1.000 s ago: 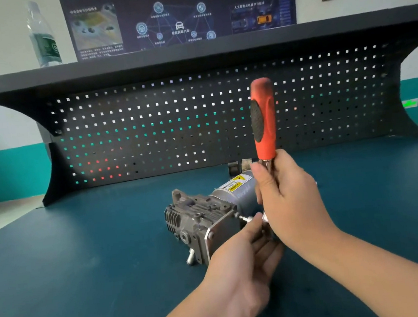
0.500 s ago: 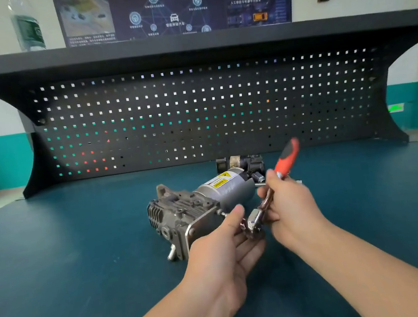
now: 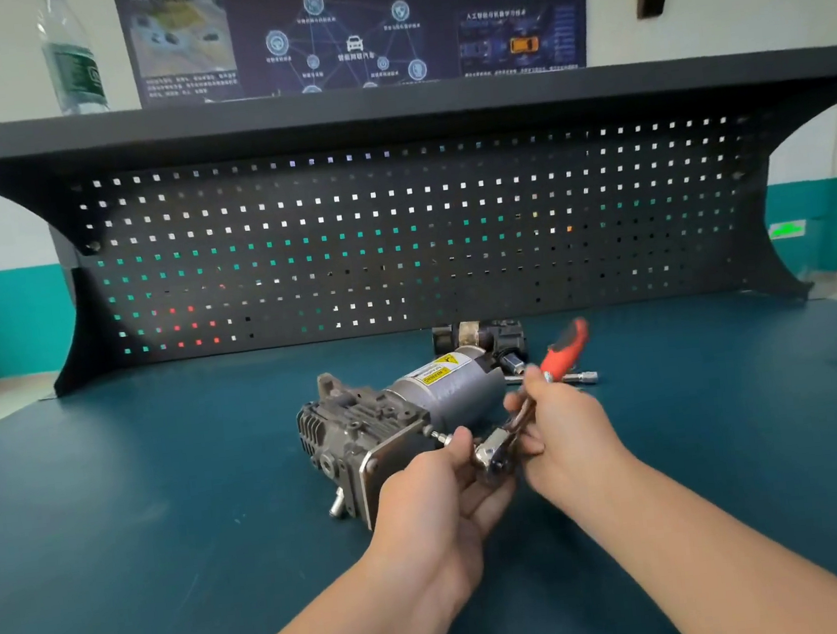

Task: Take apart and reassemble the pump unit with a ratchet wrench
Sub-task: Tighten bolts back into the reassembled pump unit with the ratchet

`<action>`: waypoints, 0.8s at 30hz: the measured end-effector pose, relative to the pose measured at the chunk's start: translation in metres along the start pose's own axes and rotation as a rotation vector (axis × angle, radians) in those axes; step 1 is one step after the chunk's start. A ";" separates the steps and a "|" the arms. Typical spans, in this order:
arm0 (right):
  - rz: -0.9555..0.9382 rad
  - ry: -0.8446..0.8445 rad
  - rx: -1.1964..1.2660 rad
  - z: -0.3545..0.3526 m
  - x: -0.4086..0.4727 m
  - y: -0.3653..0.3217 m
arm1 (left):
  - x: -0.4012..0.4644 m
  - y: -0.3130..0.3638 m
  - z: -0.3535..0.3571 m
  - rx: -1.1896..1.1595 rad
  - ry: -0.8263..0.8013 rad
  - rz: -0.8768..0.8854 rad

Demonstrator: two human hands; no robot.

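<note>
- The work surface is a dark teal bench top [image 3: 141, 500], matte and flat, seen from a head camera looking forward and down.
- At the rear edge a black perforated back panel [image 3: 397, 236] is mounted, topped by a black shelf [image 3: 384, 106] spanning the full width.
- A clear plastic bottle [image 3: 71, 59] with a green label is stood on the shelf at the left; behind it a dark poster [image 3: 354, 24] is fixed to a white wall with a teal lower band.
- The pump unit [image 3: 391, 417] is laid on its side near the middle of the bench — finned grey housing toward the left, cylindrical motor body with a yellow warning label toward the rear right.
- A second dark component [image 3: 480, 336] is placed just behind the pump unit, close to the back panel; a slim metal extension bar [image 3: 580, 377] lies on the bench beside it.
- The ratchet wrench [image 3: 534, 408] is gripped at its shaft by the right hand [image 3: 568, 435], fingers curled round it; the red-and-black handle is angled up and to the right, blurred.
- The chrome ratchet head is held against the fingers of the left hand [image 3: 441, 500], which are curled round it, at the near right end of the pump unit.
- The near right corner of the pump unit is hidden by the left hand.
</note>
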State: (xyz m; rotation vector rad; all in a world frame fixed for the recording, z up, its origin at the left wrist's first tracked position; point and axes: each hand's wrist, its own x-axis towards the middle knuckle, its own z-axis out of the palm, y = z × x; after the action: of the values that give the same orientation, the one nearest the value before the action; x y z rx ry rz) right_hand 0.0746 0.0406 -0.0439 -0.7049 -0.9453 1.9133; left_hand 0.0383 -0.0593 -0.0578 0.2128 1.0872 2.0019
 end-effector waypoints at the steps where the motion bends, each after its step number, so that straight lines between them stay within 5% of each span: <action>1: 0.055 0.007 0.058 -0.001 0.000 0.001 | 0.001 0.000 0.000 0.003 -0.003 -0.001; 3: -0.025 -0.028 -0.006 -0.001 -0.001 0.003 | 0.002 0.000 -0.001 0.012 0.010 0.012; 7: -0.681 -0.330 -0.387 0.002 -0.018 -0.002 | 0.000 0.002 0.000 0.027 -0.011 0.047; 11: -1.042 -0.586 -0.721 0.001 -0.031 0.002 | 0.000 0.004 -0.002 0.083 -0.046 0.012; 15: -0.862 -0.332 -0.586 0.001 -0.023 0.001 | 0.002 0.005 -0.002 0.058 -0.015 0.006; 20: -0.111 -0.039 -0.061 0.002 -0.003 -0.001 | 0.005 0.004 -0.001 0.056 -0.008 -0.001; 22: -0.149 -0.090 -0.073 0.001 -0.004 -0.001 | 0.006 0.003 -0.003 0.070 -0.017 0.011; 24: -0.432 -0.206 -0.299 0.001 -0.009 -0.003 | 0.006 0.003 -0.004 0.092 -0.032 0.031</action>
State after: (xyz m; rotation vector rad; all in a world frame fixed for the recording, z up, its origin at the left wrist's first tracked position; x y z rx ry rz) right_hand 0.0795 0.0329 -0.0402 -0.4274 -1.4078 1.4954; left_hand 0.0302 -0.0583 -0.0593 0.3100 1.1634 1.9706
